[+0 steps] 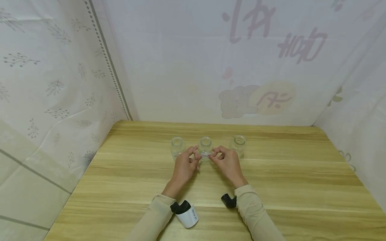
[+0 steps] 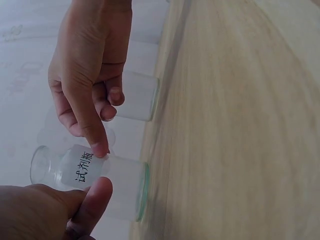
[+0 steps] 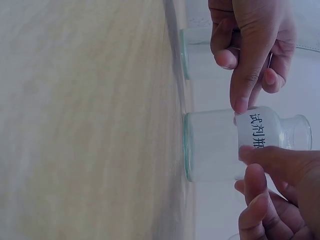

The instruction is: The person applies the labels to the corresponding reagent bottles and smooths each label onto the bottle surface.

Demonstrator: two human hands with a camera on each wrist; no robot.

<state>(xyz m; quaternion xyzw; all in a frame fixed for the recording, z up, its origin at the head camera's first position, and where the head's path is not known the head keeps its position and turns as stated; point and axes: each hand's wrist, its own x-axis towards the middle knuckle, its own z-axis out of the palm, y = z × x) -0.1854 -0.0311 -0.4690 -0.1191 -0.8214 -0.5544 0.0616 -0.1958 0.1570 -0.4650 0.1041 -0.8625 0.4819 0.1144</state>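
Three clear glass bottles stand in a row. The middle bottle (image 1: 206, 144) has a white label (image 3: 254, 131) with black printed characters lying against its front. My left hand (image 1: 185, 165) is at the label's left end and my right hand (image 1: 227, 164) at its right end, each pinching that end with thumb and curled fingers. Both thumbs lie close against the glass. The left wrist view shows the same label (image 2: 80, 167) between the two thumbs. How far the label sticks is hidden by the fingers. The left bottle (image 1: 177, 144) is partly behind my left hand.
The right bottle (image 1: 239, 142) stands just behind my right hand. All three stand toward the back of the wooden table (image 1: 286, 180), before a white printed curtain (image 1: 181, 67). A white-and-black device (image 1: 187, 216) is by the left sleeve, a black piece (image 1: 229, 201) by the right.
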